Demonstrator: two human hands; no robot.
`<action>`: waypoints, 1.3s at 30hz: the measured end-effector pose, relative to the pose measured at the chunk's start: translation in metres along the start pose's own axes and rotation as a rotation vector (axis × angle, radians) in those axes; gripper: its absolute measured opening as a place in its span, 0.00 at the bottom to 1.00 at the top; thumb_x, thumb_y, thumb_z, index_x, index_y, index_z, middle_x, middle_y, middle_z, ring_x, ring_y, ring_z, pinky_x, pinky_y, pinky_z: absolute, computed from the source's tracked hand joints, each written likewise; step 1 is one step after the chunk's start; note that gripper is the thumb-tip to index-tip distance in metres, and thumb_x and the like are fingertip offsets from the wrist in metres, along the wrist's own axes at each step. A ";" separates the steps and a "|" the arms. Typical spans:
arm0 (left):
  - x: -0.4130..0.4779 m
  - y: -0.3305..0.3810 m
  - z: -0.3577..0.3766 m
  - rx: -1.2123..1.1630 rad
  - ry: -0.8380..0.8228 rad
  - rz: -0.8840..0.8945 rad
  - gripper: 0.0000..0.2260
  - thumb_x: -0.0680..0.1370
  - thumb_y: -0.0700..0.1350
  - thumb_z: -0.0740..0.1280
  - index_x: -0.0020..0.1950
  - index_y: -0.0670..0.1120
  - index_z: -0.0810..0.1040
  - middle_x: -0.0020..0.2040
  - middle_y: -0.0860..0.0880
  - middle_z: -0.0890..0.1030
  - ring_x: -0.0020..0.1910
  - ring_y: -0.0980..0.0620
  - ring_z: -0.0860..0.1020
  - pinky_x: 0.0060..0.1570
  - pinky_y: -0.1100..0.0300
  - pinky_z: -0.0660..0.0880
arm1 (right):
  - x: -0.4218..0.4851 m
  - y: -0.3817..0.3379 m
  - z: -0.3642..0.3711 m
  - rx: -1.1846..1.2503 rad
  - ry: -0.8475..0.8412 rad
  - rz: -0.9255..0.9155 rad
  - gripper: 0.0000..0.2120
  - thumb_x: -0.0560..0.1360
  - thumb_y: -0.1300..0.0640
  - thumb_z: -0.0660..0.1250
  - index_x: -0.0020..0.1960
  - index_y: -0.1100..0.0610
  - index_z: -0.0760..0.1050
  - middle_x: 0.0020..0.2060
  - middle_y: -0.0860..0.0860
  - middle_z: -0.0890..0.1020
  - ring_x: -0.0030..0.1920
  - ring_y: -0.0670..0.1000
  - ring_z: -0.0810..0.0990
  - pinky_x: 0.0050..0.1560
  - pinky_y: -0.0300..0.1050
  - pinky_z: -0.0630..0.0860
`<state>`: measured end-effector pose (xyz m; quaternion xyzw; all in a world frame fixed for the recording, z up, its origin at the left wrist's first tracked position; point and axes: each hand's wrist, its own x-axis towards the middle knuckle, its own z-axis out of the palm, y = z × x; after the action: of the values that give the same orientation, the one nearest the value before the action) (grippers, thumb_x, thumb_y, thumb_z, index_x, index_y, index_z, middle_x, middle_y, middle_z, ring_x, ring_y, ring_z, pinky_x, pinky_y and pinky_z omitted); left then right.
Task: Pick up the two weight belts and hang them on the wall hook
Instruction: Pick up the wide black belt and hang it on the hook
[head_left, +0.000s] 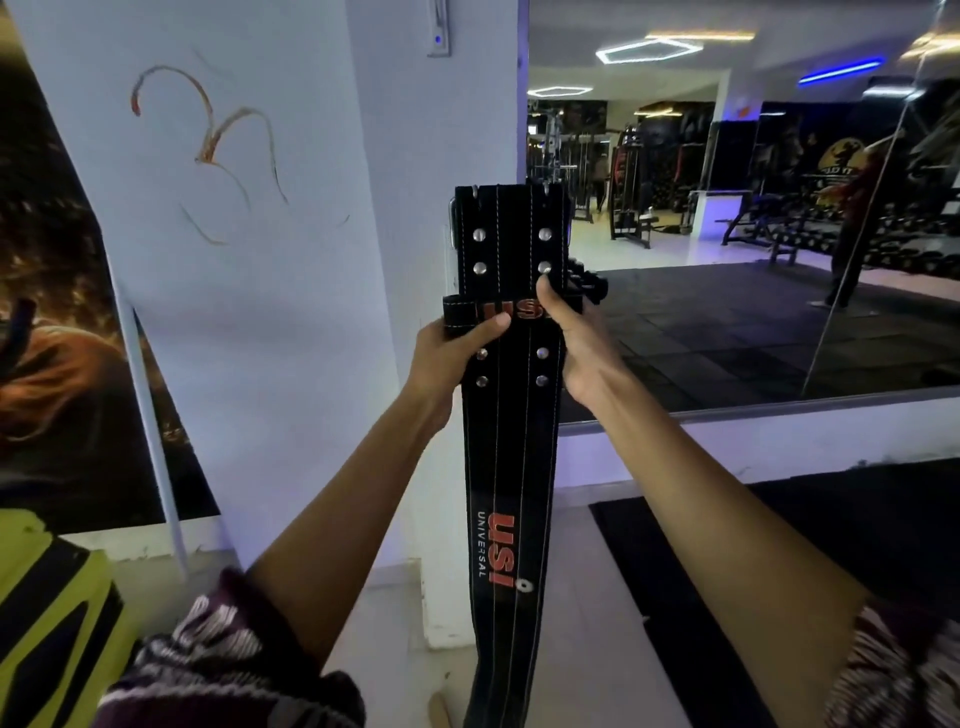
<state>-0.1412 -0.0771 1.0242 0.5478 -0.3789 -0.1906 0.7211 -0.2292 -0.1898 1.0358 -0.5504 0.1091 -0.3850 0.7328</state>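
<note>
A black leather weight belt (506, 467) with red "USI" lettering and silver rivets hangs upright against the corner of a white pillar (405, 208), its long tail reaching down toward the floor. Its buckle end (511, 228) is at the top, level with the pillar edge; any hook is hidden behind it. My left hand (449, 353) grips the belt's left edge at the loop. My right hand (571, 343) holds the right edge, thumb pressed near a rivet. I cannot tell whether a second belt lies behind the front one.
A large wall mirror (727, 234) to the right reflects gym machines and benches. A dark poster (62, 312) covers the wall at left. A yellow-and-black object (47, 623) sits bottom left. Black floor mats (779, 545) lie at lower right.
</note>
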 end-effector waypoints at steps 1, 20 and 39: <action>0.000 0.006 0.002 -0.058 0.053 -0.011 0.12 0.73 0.41 0.72 0.55 0.41 0.81 0.46 0.46 0.85 0.42 0.52 0.84 0.41 0.60 0.79 | 0.001 -0.002 0.004 -0.039 -0.009 -0.017 0.10 0.73 0.51 0.68 0.51 0.54 0.77 0.45 0.53 0.83 0.41 0.52 0.82 0.29 0.41 0.76; 0.000 0.032 0.023 -0.331 0.086 0.032 0.13 0.73 0.39 0.70 0.57 0.36 0.78 0.43 0.45 0.83 0.37 0.52 0.84 0.34 0.62 0.78 | -0.068 0.083 -0.065 -0.343 -0.028 0.061 0.06 0.72 0.64 0.68 0.48 0.57 0.80 0.44 0.50 0.86 0.42 0.44 0.84 0.49 0.41 0.78; -0.039 -0.105 -0.023 0.244 -0.280 -0.197 0.10 0.73 0.34 0.69 0.54 0.37 0.80 0.49 0.45 0.84 0.49 0.45 0.83 0.53 0.53 0.80 | 0.003 0.002 -0.016 -0.024 0.232 -0.120 0.32 0.49 0.36 0.78 0.49 0.52 0.80 0.52 0.54 0.83 0.60 0.58 0.78 0.58 0.52 0.73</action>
<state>-0.1339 -0.0693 0.9105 0.6336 -0.4404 -0.2870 0.5676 -0.2357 -0.2029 1.0289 -0.5165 0.1646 -0.4876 0.6844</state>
